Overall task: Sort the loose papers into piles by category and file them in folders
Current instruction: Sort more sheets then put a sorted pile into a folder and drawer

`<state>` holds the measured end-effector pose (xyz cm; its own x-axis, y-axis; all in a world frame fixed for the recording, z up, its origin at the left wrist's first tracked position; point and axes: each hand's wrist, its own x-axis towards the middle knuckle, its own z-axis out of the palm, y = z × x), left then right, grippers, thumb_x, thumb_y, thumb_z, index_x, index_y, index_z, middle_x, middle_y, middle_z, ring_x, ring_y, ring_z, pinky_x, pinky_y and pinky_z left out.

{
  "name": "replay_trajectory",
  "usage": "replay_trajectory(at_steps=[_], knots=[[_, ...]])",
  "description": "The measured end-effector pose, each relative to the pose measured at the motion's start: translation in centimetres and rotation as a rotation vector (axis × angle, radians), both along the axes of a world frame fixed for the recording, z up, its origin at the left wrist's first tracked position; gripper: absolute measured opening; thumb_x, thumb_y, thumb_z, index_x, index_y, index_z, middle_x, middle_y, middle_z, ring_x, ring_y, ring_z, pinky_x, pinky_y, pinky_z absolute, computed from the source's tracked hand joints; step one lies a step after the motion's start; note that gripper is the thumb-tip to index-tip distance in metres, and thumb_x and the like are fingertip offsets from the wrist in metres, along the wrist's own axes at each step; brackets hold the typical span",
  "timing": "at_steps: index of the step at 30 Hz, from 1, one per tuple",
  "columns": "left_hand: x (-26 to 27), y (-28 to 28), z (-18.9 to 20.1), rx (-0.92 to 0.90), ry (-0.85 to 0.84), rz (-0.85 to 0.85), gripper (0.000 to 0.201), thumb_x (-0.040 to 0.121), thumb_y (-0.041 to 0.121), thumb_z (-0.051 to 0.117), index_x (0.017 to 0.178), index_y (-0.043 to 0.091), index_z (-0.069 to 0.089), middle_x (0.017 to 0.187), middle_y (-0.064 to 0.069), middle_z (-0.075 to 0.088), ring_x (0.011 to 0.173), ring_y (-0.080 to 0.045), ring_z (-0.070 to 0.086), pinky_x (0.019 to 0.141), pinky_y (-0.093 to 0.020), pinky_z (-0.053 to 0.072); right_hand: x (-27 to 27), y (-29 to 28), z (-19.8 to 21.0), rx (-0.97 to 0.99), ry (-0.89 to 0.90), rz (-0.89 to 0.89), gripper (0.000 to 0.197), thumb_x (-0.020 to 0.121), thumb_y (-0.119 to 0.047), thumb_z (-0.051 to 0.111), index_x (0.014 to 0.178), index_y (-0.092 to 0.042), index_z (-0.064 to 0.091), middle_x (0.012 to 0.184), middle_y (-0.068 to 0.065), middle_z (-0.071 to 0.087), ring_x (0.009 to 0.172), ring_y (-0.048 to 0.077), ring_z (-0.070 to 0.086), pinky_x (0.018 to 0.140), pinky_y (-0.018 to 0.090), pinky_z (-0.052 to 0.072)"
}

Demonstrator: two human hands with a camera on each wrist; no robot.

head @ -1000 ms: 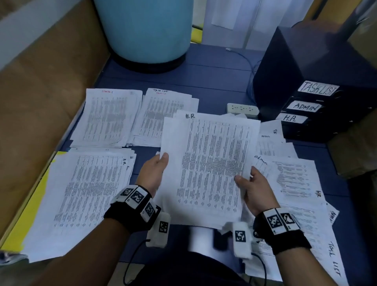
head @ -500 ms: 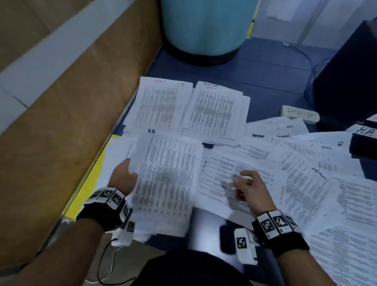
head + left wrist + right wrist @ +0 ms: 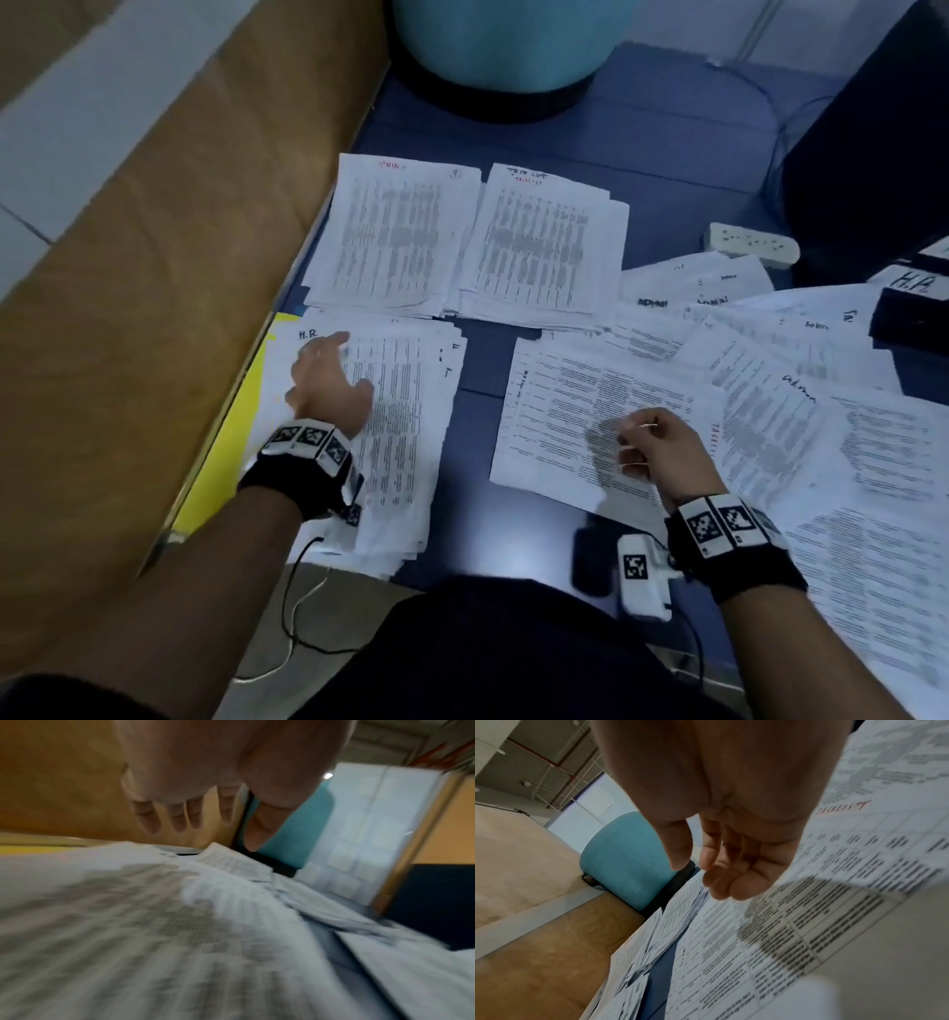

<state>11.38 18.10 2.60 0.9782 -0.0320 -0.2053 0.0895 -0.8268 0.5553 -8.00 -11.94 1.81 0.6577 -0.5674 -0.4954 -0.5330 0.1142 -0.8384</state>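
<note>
- Blue surface [image 3: 606, 149] carries all the papers; a wooden panel [image 3: 154, 246] runs along its left edge.
- Teal round drum [image 3: 506, 41] on a black base stands at the far end of the surface.
- Dark box [image 3: 873, 154] at far right, with a label reading "H.R" [image 3: 911, 282] in front of it.
- Loose papers [image 3: 801, 411] spread in a messy overlapping fan across the right side, some marked "admin".
- Large sheet [image 3: 565, 411] lies flat in front of the person, under the right hand.
- H.R. pile [image 3: 405, 411] at near left, top sheet marked "H.R.", lying partly on a yellow folder [image 3: 226, 437].
- Admin pile [image 3: 395, 231] at far left, red heading, just beside the task list pile [image 3: 544, 241]; their edges touch or overlap.
- White power strip [image 3: 752, 245] beside the dark box, past the loose papers.
- Left hand [image 3: 328, 385] is over the top of the H.R. pile, fingers [image 3: 151, 817] straight and spread, holding nothing; wrist view shows them clear above the paper.
- Right hand [image 3: 655, 442] hovers over the large sheet, fingers [image 3: 734, 882] loosely curled, thumb near them, nothing gripped; its shadow falls on the sheet.
- Both wrists wear black bands with coded tags.
</note>
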Motion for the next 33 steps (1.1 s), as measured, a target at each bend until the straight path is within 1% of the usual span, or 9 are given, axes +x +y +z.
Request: replay_trajectory(at_steps=[4,7,10,14,18,20,24,27,33], knots=[[-2.6,-7.2,0.3,-0.217,-0.039,-0.33,0.046,0.082,0.004,0.06,0.127,0.014,0.054,0.134,-0.008,0.047,0.124,-0.025,0.044,0.104,-0.031,0.032,-1.8,-1.7,0.6,-0.015,0.036,-0.009,0.009,0.091,-0.013,0.065,0.088,-0.01,0.057,0.08,0.009,0.063,0.062,0.023,0.058,0.065,0.035,0.049],[-5.0,-11.9,0.4,-0.271,0.04,-0.487,0.042,0.085,0.002,0.06,0.126,0.009,0.056,0.132,-0.01,0.049,0.12,-0.023,0.048,0.091,-0.013,0.029,-3.6,-3.9,0.5,-0.045,0.096,-0.03,0.012,0.089,-0.016,0.068,0.085,-0.011,0.058,0.085,0.012,0.067,0.064,0.023,0.061,0.067,0.036,0.05],[-6.8,-14.8,-0.8,-0.246,0.148,-0.572,0.041,0.086,0.005,0.061,0.127,0.009,0.055,0.134,-0.009,0.049,0.119,-0.021,0.051,0.09,-0.015,0.03,-5.4,-5.9,0.3,-0.11,0.169,-0.062,0.013,0.089,-0.017,0.068,0.091,-0.007,0.06,0.089,0.013,0.066,0.069,0.023,0.06,0.068,0.038,0.051],[-8.6,-16.5,-2.7,-0.128,0.252,-0.617,0.047,0.085,0.007,0.062,0.131,0.007,0.053,0.139,-0.009,0.049,0.133,-0.024,0.04,0.11,-0.032,0.03,-7.7,-7.9,-1.0,-0.261,0.356,-0.043,0.021,0.091,-0.023,0.066,0.101,-0.006,0.061,0.093,0.011,0.064,0.075,0.024,0.058,0.075,0.037,0.05],[-9.2,-17.0,-3.2,-0.048,0.303,-0.597,0.051,0.083,0.013,0.062,0.133,0.01,0.052,0.143,-0.009,0.045,0.135,-0.026,0.038,0.111,-0.042,0.031,-8.2,-7.4,-2.1,-0.282,0.455,0.026,0.045,0.09,-0.026,0.068,0.125,-0.005,0.053,0.111,0.007,0.06,0.096,0.023,0.056,0.086,0.03,0.043],[-9.3,-17.3,-3.0,-0.057,0.316,-0.577,0.05,0.084,0.013,0.062,0.133,0.011,0.051,0.143,-0.007,0.045,0.134,-0.024,0.039,0.111,-0.041,0.032,-7.9,-6.8,-2.5,-0.264,0.448,0.032,0.051,0.088,-0.026,0.071,0.128,-0.005,0.048,0.106,0.007,0.057,0.096,0.025,0.056,0.082,0.03,0.044],[-9.6,-17.2,-2.9,-0.08,0.318,-0.542,0.049,0.083,0.014,0.064,0.131,0.013,0.052,0.138,-0.005,0.049,0.127,-0.02,0.047,0.106,-0.033,0.037,-7.5,-6.5,-2.4,-0.392,0.444,0.045,0.029,0.087,-0.019,0.07,0.098,-0.01,0.045,0.081,0.003,0.048,0.077,0.022,0.048,0.052,0.026,0.031],[-9.7,-16.9,-2.9,-0.073,0.323,-0.513,0.05,0.083,0.015,0.065,0.131,0.014,0.053,0.137,-0.003,0.051,0.124,-0.019,0.049,0.099,-0.028,0.035,-7.5,-7.2,-1.7,-0.477,0.382,0.085,0.024,0.089,-0.013,0.066,0.084,-0.009,0.043,0.078,0.007,0.05,0.072,0.022,0.043,0.05,0.024,0.026],[-9.1,-16.9,-1.8,-0.152,0.306,-0.433,0.057,0.082,0.014,0.065,0.136,0.016,0.047,0.137,-0.005,0.049,0.125,-0.023,0.049,0.099,-0.03,0.038,-8.1,-11.1,2.9,-0.541,0.223,0.089,0.011,0.093,-0.009,0.058,0.085,-0.012,0.05,0.077,0.0,0.054,0.07,0.021,0.049,0.052,0.021,0.029]])
